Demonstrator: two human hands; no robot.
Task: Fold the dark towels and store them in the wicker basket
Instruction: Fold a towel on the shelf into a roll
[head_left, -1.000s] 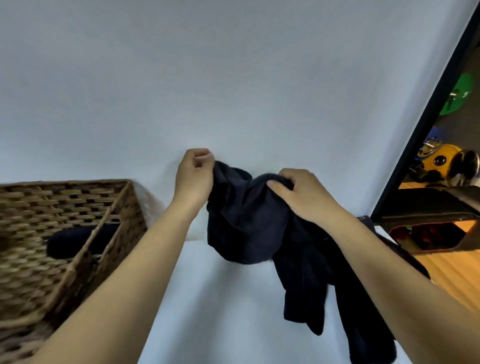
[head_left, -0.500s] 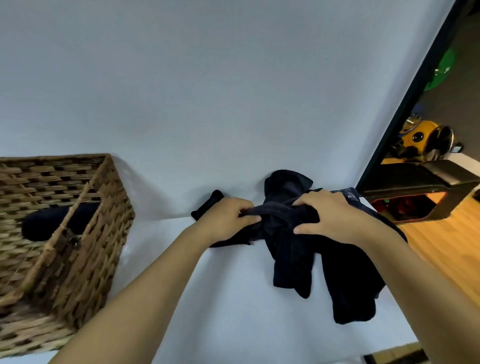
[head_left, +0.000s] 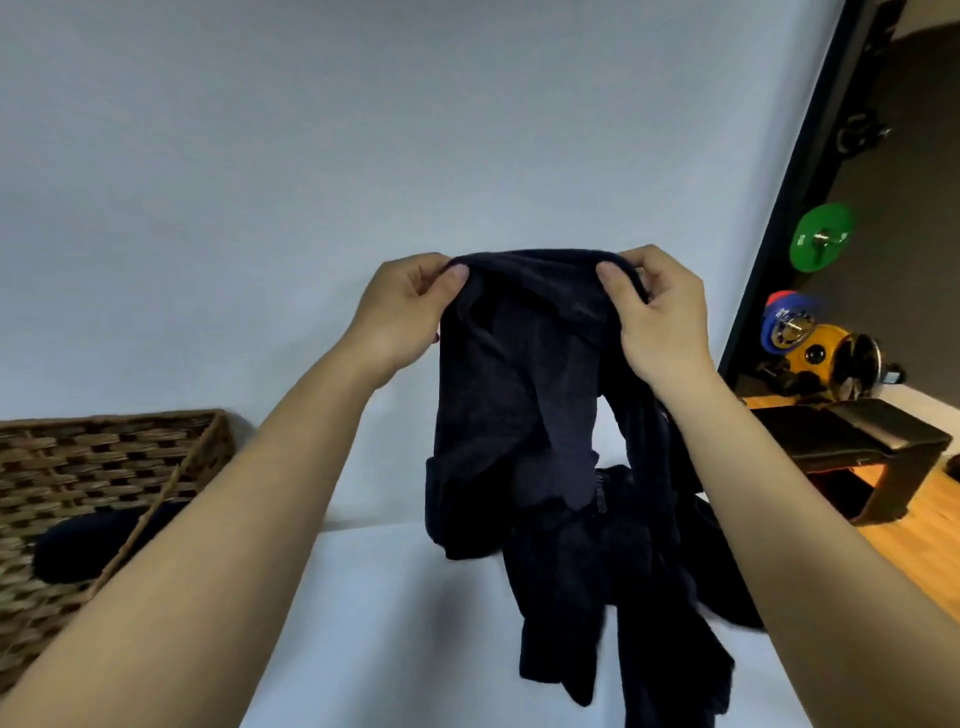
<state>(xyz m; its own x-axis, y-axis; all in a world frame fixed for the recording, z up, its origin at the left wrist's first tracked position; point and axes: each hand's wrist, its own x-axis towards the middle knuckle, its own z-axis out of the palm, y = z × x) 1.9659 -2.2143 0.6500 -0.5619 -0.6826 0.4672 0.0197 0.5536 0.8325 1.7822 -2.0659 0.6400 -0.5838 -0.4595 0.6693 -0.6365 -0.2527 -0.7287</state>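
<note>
A dark navy towel hangs in the air in front of the white wall. My left hand pinches its top edge on the left, and my right hand pinches the same edge on the right. The cloth droops in loose folds, and its lower end reaches a heap of more dark towels on the white table. The wicker basket stands at the left with a rolled dark towel inside it.
A black bench-like stand sits on the wooden floor right of the table. Behind it lie a yellow weight and a green disc by a dark wall. The table's right edge runs close under my right forearm.
Both hands have lifted the towel from the table up to chest height and moved apart along its top edge. The view has tilted upward.
</note>
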